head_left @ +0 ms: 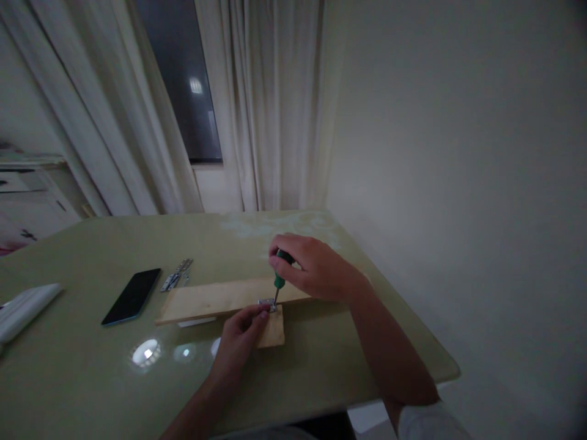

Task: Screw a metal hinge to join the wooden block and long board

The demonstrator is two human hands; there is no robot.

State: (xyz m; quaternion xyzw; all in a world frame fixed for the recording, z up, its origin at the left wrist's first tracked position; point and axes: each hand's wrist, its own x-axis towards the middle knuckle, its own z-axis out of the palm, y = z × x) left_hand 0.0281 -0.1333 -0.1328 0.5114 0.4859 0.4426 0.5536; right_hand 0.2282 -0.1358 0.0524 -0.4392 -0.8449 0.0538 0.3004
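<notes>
My right hand (312,267) is closed round the green handle of a screwdriver (279,278), held nearly upright with its tip on a small metal hinge (268,304). The hinge sits where a long wooden board (215,299) meets a smaller wooden piece (274,331). My left hand (239,342) rests on the smaller piece, fingertips pinched at the hinge's edge. Both lie on a glossy green table (92,379).
A dark phone (132,296) lies left of the board, with spare metal hinges (177,275) beside it. A white object (22,308) is at the table's left edge. Curtains and a dark window stand behind; a plain wall runs along the right.
</notes>
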